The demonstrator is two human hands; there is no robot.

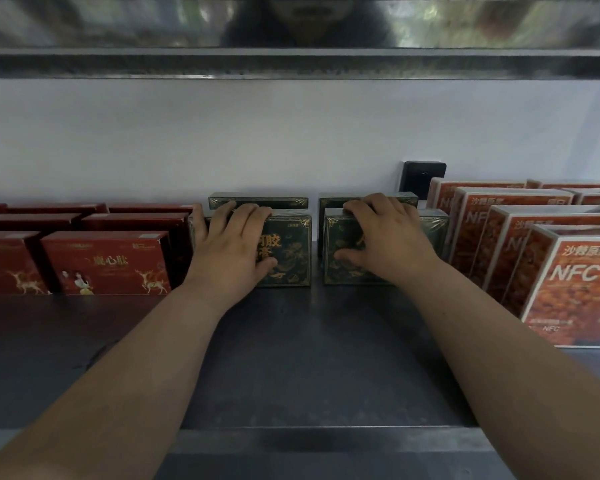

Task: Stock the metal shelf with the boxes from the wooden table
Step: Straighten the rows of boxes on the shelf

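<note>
Left hand (232, 244): fingers curled over the top edge of the left green box (284, 251), thumb on its front, gripping it.
Right hand (385, 237): same grip on the right green box (340, 251).
Green boxes: upright on the shelf (291, 358), slightly apart, another behind each.
Neighbours: red boxes (108, 263) left, orange boxes (568, 282) right.

Dim, soft light is filling the shelf bay, with the white back wall (222, 140) showing brightest. The dark shelf surface (291, 358) is giving off a faint sheen and deepening to shadow toward six o'clock. At twelve o'clock, the metal shelf above (118, 22) is smearing blurred reflections. Wide-angle distortion is tilting the orange boxes (572, 289) at three o'clock, their print slightly soft.
</note>
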